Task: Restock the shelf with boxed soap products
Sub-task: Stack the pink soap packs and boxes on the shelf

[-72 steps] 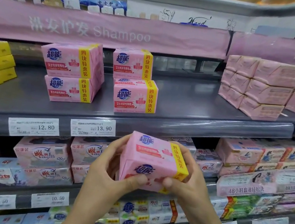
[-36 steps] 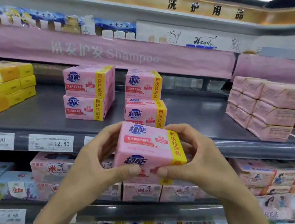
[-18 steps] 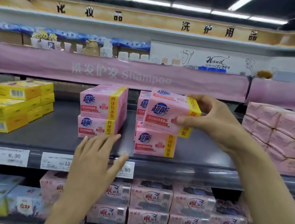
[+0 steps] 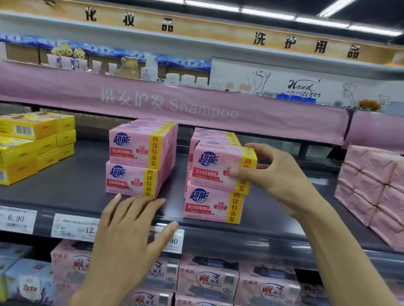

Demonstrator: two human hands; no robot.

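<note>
Soap box, right hand gripping, atop front box.

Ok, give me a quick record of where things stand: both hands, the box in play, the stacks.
right hand: grips held pink box by its right end
held pink box: atop the lower front box of the right stack; contact unclear
left hand: open, holds nothing, in front of shelf edge
left pink stack: two high, untouched
yellow boxes: far left of same shelf
</note>
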